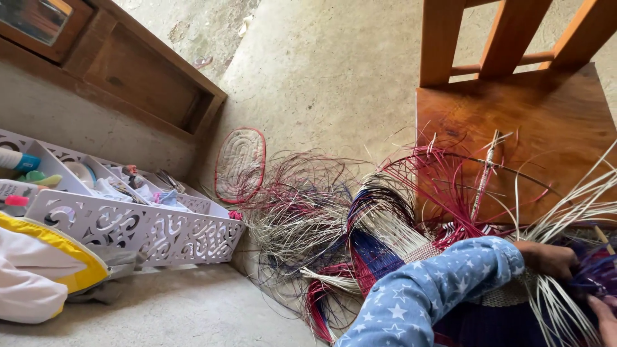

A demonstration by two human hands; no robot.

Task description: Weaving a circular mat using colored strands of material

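Here, left hand (546, 258) at near right, blue star-print sleeve (424, 292) running up to it, fingers tucked into the woven piece (514, 292); grip itself hidden by strands, so can't tell if clamped or just resting. Right hand (603, 316) only partly in frame at near-right corner, fingertips among pale strands (565, 218); closed or not — can't tell. Hands close together, not touching as far as visible.

Woven piece sitting in lap, just in front of wooden chair (514, 115), loose ends fanning out left & far: red strands (443, 186), dark blue strands (379, 250), pale ones mixed thru.

Risks, judged from layout: lots of free ends crossing each other, so easy to snag or pull wrong strand & loosen the weave. Stiff ends poking toward chair seat, could kink or snap if pressed. Tangle (295, 212) trailing on concrete floor (321, 77) near white fretwork tray (141, 231) & oval red-edged mat (240, 164); could catch on tray edge or pick up grit.
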